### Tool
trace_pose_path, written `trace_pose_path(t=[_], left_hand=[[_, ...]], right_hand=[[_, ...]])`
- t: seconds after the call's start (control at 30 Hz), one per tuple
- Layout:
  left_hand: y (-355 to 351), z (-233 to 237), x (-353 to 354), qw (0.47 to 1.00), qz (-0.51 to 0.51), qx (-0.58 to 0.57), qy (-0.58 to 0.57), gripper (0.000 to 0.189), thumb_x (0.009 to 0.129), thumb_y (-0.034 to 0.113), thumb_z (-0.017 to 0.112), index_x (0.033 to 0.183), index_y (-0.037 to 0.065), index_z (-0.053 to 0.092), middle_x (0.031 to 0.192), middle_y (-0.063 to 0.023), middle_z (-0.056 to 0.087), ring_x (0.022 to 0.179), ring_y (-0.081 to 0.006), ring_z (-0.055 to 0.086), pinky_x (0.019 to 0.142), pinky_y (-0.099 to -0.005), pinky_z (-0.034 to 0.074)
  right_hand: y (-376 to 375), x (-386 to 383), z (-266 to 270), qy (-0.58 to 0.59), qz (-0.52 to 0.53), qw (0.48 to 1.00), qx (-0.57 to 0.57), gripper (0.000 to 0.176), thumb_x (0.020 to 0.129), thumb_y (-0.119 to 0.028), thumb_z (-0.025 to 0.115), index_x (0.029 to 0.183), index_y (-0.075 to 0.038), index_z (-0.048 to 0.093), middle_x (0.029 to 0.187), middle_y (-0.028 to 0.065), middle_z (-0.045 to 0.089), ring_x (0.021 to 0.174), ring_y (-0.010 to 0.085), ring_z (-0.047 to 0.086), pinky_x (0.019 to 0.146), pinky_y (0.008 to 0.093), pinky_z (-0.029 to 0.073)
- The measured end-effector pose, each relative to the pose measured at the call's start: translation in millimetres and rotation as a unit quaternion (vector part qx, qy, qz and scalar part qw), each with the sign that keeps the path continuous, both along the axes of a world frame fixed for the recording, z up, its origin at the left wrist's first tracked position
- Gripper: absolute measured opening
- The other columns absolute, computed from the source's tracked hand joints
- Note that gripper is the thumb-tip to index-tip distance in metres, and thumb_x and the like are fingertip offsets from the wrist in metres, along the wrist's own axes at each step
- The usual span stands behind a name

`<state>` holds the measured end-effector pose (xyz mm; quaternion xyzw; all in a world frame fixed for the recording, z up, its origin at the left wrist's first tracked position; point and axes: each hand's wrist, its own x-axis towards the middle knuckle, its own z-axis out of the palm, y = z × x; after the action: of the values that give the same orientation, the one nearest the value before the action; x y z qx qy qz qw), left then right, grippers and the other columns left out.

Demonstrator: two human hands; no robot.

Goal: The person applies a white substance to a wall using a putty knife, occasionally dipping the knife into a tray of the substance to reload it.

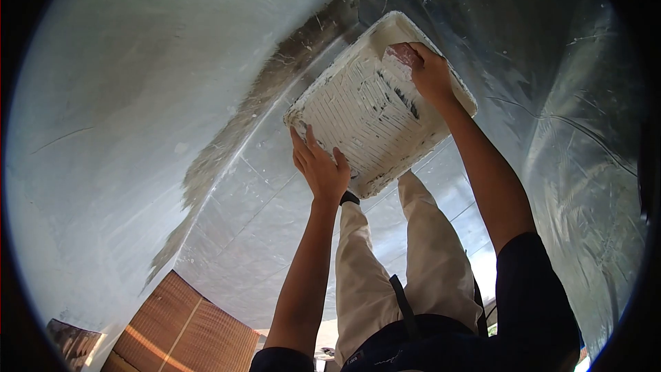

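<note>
Left hand (320, 169) gripping paint tray (365, 114) near edge, right hand (428, 72) pinching scraper (403, 55) against its far corner, sheeted floor (275, 220) below

Diffuse daylight, brightest at 10 o'clock; glare on plastic sheeting (571, 131) at 3 o'clock; paint tray (358, 107) sharp; fisheye vignette blackens edges.

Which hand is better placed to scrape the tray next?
Probably the right hand: it presses a reddish tool inside the tray. The left hand steadies the tray's near rim.
</note>
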<state>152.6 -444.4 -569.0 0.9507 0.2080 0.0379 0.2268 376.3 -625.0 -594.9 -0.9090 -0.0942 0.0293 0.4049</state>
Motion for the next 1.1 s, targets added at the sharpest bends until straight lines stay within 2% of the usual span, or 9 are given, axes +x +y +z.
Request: trace_pose_path(t=[0.17, 0.27, 0.33, 0.53, 0.63, 0.77, 0.97, 1.03, 1.1], left_hand=[[-6, -10, -5, 0.994, 0.098, -0.027, 0.038, 0.08, 0.084, 0.01, 0.059, 0.148, -0.001, 0.014, 0.153, -0.034, 0.008, 0.14, -0.0489, 0.018, 0.112, -0.0577, 0.015], [-8, -13, -4, 0.991, 0.123, -0.039, 0.035, 0.082, 0.084, 0.012, 0.06, 0.15, -0.001, 0.013, 0.153, -0.0366, 0.005, 0.137, -0.0487, 0.025, 0.113, -0.0563, 0.015], [-11, -14, -2, 0.984, 0.155, -0.064, 0.054, 0.082, 0.086, 0.014, 0.057, 0.149, -0.001, 0.007, 0.152, -0.0362, 0.006, 0.143, -0.0492, 0.013, 0.113, -0.058, 0.014], [-14, -18, 2, 0.971, 0.202, -0.101, 0.078, 0.082, 0.087, 0.017, 0.056, 0.148, -0.001, 0.004, 0.151, -0.0367, 0.005, 0.143, -0.0491, 0.012, 0.113, -0.0586, 0.012], [-14, -18, 2, 0.97, 0.207, -0.102, 0.073, 0.082, 0.087, 0.018, 0.057, 0.148, -0.001, 0.005, 0.152, -0.0365, 0.005, 0.144, -0.0491, 0.01, 0.112, -0.0589, 0.012], [-13, -21, -1, 0.969, 0.21, -0.109, 0.072, 0.081, 0.087, 0.018, 0.056, 0.148, 0.0, 0.006, 0.152, -0.0364, 0.005, 0.145, -0.049, 0.009, 0.112, -0.0586, 0.012], [-10, -27, -5, 0.969, 0.204, -0.122, 0.063, 0.081, 0.087, 0.019, 0.057, 0.148, 0.0, 0.006, 0.152, -0.036, 0.005, 0.145, -0.0491, 0.007, 0.112, -0.0585, 0.012], [-9, -28, -7, 0.97, 0.204, -0.117, 0.068, 0.082, 0.087, 0.018, 0.057, 0.149, 0.0, 0.006, 0.152, -0.0344, 0.009, 0.144, -0.048, 0.013, 0.112, -0.0579, 0.013], [-8, -31, -9, 0.97, 0.199, -0.134, 0.051, 0.082, 0.087, 0.017, 0.058, 0.149, 0.0, 0.008, 0.152, -0.0361, 0.009, 0.143, -0.0488, 0.016, 0.113, -0.0575, 0.014]], right_hand=[[-2, -1, -2, 0.022, -0.003, 1.0, 0.011, 0.031, 0.086, -0.005, 0.054, 0.112, -0.012, 0.068, 0.093, 0.0206, 0.069, 0.085, 0.0389, 0.067, 0.079, 0.0442, 0.053], [0, 1, -1, 0.016, 0.0, 1.0, 0.01, 0.031, 0.086, -0.004, 0.053, 0.112, -0.011, 0.068, 0.093, 0.0211, 0.069, 0.086, 0.0392, 0.067, 0.079, 0.0445, 0.053], [2, 3, 1, 0.036, 0.009, 0.999, -0.009, 0.031, 0.086, -0.005, 0.053, 0.112, -0.011, 0.068, 0.094, 0.0224, 0.069, 0.086, 0.0394, 0.067, 0.08, 0.045, 0.053], [3, 11, -2, 0.038, 0.023, 0.998, -0.044, 0.031, 0.089, -0.006, 0.054, 0.117, -0.011, 0.066, 0.098, 0.0233, 0.068, 0.09, 0.0396, 0.066, 0.08, 0.0423, 0.052], [0, 15, -1, 0.091, 0.009, 0.995, -0.038, 0.031, 0.089, -0.007, 0.054, 0.118, -0.009, 0.065, 0.1, 0.0225, 0.068, 0.092, 0.0385, 0.067, 0.082, 0.0413, 0.052], [-8, 18, -18, 0.065, 0.029, 0.997, -0.001, 0.035, 0.087, -0.008, 0.051, 0.117, -0.011, 0.067, 0.097, 0.0234, 0.069, 0.088, 0.0376, 0.068, 0.083, 0.0442, 0.054], [-8, 17, -19, 0.093, 0.041, 0.995, -0.02, 0.032, 0.088, -0.011, 0.053, 0.117, -0.011, 0.067, 0.102, 0.02, 0.069, 0.094, 0.0369, 0.067, 0.086, 0.0425, 0.052], [-7, 15, -20, 0.117, 0.037, 0.991, -0.057, 0.031, 0.091, -0.01, 0.056, 0.121, -0.008, 0.064, 0.105, 0.0177, 0.07, 0.096, 0.031, 0.068, 0.085, 0.0365, 0.051], [-6, 12, -22, 0.126, 0.017, 0.991, -0.051, 0.031, 0.091, -0.011, 0.057, 0.121, -0.008, 0.064, 0.105, 0.0171, 0.07, 0.096, 0.0307, 0.068, 0.085, 0.0364, 0.05]])
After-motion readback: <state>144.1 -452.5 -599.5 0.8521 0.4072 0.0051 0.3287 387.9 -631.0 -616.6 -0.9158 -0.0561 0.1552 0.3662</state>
